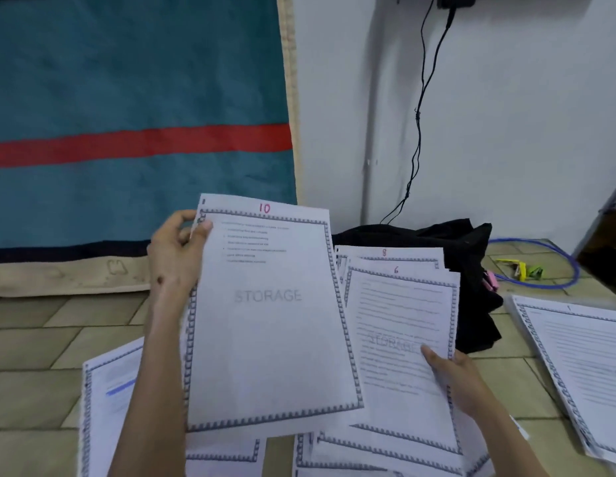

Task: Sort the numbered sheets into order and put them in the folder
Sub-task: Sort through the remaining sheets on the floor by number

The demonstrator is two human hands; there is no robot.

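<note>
You are mid-sort: your left hand [177, 251] pinches the sheet numbered 10 [268, 315] by its top left corner, and your right hand [454, 376] grips a fanned stack [403, 325] showing 6 and 8, just at its 3 o'clock. Next, I judge, 10 goes behind the higher numbers. More sheets lie on the tiled floor [34, 356], another pile [582, 356] sits at 4 o'clock, a black bag [437, 235] at 1 o'clock; no folder is clearly visible.

Evenly, softly lit; faint shadow right of the black hanging cable [418, 132]; overall soft blur, printed text unreadable; wide-angle bending at edges.
</note>
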